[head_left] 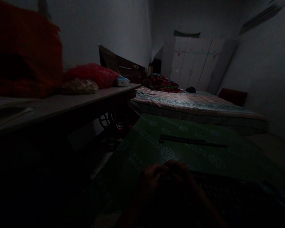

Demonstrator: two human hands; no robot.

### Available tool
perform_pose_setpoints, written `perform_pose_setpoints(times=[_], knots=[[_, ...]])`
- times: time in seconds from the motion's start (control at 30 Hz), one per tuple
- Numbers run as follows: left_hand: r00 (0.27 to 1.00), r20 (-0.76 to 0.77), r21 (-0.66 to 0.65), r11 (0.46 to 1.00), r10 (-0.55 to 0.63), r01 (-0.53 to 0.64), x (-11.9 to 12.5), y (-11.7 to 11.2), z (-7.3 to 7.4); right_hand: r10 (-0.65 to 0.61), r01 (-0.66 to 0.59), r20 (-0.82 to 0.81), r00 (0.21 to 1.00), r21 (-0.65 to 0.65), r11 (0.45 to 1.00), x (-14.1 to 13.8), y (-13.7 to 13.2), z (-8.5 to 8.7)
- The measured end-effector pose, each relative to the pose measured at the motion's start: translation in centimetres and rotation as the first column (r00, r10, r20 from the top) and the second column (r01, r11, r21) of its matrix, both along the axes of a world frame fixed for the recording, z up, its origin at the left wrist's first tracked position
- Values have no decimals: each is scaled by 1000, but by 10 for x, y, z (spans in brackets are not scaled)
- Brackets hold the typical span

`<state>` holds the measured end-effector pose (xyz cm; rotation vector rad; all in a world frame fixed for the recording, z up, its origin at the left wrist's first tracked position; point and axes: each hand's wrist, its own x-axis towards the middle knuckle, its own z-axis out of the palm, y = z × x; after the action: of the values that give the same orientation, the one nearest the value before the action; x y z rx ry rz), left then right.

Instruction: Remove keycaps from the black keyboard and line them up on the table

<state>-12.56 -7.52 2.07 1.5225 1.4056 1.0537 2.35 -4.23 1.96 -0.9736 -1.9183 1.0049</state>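
The picture is very dark. Above the near part of a green printed board (pixel 142 148), my left hand (pixel 148 179) and my right hand (pixel 180 174) are close together, fingers bent and pinched at the tips. Something small seems to sit between them, too dark to name. To the right of my right hand lies a long black object (pixel 228 190) with rows of small raised squares, like a keyboard. Farther off on the board, small dark pieces (pixel 192 141) lie in a long, narrow row.
On the left stands a table (pixel 85 103) bearing an orange bag (pixel 26 53), a red plastic bag (pixel 92 74) and a small packet (pixel 123 81). Beyond the board is a bed (pixel 192 104) with a patterned blanket (pixel 161 83). A white wardrobe (pixel 192 63) stands at the back.
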Motion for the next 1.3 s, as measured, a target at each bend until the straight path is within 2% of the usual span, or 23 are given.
perform_pose_setpoints(times=[0.1, 0.27, 0.33, 0.43, 0.53, 0.7, 0.8, 0.87, 1.13, 1.2, 1.3], knots=[[987, 160, -74, 997, 29, -17, 0, 1, 3, -81, 55, 148, 986, 173, 983, -1, -2, 7], [950, 299, -131, 990, 84, -46, -6, 3, 8, -234, 133, 239, 943, 373, 918, 4, -11, 25], [922, 357, -162, 982, 153, -100, -9, 3, 11, -284, 152, 259, 923, 434, 888, 5, -14, 30], [856, 467, -198, 970, 220, -141, -9, 2, 15, -289, 152, 239, 927, 465, 872, 3, -14, 32], [786, 586, -206, 975, 196, -89, -8, 0, 16, -222, 110, 231, 947, 417, 902, -1, -13, 25], [660, 728, -251, 968, 188, 2, -6, -2, 12, -53, 5, 184, 981, 250, 968, -7, -13, 6], [656, 738, -272, 959, 158, 74, -5, -2, 12, 4, -29, 122, 992, 206, 978, -6, -16, 1], [654, 746, -260, 959, 125, 114, -5, -2, 12, 31, -50, 105, 994, 182, 982, -5, -17, 4], [623, 781, -198, 957, 24, 212, -4, 2, 4, 26, -35, 165, 986, 51, 998, 0, -13, 30], [651, 759, -216, 954, 32, 205, -4, 4, 3, 56, -62, 172, 984, 30, 998, 4, -3, 34], [693, 708, -287, 952, 133, 111, -4, 6, 3, 23, -23, 157, 987, 0, 1000, 10, 26, 33]])
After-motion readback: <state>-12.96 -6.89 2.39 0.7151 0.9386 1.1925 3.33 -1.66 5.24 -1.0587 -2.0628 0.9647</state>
